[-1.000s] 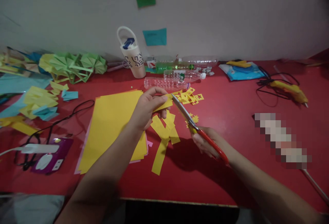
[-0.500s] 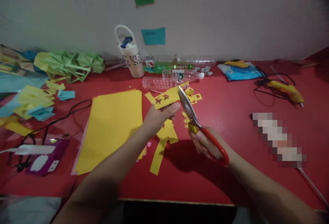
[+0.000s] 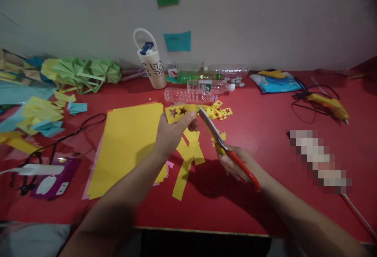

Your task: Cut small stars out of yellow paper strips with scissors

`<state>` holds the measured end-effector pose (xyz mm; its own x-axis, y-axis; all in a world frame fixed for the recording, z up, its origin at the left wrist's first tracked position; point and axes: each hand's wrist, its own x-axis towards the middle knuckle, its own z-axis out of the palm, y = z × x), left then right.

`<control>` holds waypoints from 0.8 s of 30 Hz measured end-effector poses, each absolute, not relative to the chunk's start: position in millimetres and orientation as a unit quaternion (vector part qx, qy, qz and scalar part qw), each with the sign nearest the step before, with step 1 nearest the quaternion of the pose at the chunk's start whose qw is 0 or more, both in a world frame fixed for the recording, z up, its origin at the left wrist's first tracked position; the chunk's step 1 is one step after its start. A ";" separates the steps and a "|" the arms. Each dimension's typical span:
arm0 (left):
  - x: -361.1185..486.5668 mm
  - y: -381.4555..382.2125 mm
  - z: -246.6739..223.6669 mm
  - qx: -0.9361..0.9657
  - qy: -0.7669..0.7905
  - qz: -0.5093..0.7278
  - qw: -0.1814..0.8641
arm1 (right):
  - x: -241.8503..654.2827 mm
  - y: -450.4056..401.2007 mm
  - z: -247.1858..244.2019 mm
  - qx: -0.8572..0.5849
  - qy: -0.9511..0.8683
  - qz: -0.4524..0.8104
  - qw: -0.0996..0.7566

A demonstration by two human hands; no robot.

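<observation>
My left hand (image 3: 173, 131) pinches a yellow paper strip (image 3: 176, 113) with star-shaped holes cut through it. My right hand (image 3: 235, 160) is wrapped round a pair of scissors (image 3: 212, 125) with red and yellow handles. The blades point up and left, their tips at the strip's right end; whether they touch the paper I cannot tell. Small yellow cut pieces with star holes (image 3: 227, 111) lie behind the blades. Several little yellow stars (image 3: 224, 135) lie beside the scissors. Loose yellow strips (image 3: 181, 184) rest on the red table (image 3: 165, 213) below my left hand.
A stack of yellow paper (image 3: 126, 143) lies to the left. Behind are clear plastic bottles (image 3: 188, 95) and a white tumbler (image 3: 153, 68). Folded paper shapes (image 3: 85, 74) and a purple box (image 3: 55, 180) are at left. A yellow glue gun (image 3: 328, 105) and a blue packet (image 3: 275, 83) lie right.
My left hand has moved left and turned the strip, which now lies flatter. The scissors have shifted slightly left and rotated, with their tips lower.
</observation>
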<state>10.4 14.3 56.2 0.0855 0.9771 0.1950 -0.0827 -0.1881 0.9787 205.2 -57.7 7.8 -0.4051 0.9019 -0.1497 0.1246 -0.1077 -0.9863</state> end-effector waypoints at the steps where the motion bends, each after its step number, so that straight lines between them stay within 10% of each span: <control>1: 9.8 14.7 56.8 0.544 0.410 0.541 0.493 | 205.4 -57.9 7.6 -0.441 -0.583 0.601 0.322; 24: -3.9 25.7 59.8 0.590 0.403 0.479 0.510 | 211.9 -58.2 8.4 -0.432 -0.608 0.606 0.277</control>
<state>-3.9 25.7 59.8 0.2163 0.9641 0.1543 -0.0136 -0.1550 0.9878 211.9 -58.2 8.4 -0.4740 0.8606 -0.1863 0.1888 -0.1073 -0.9761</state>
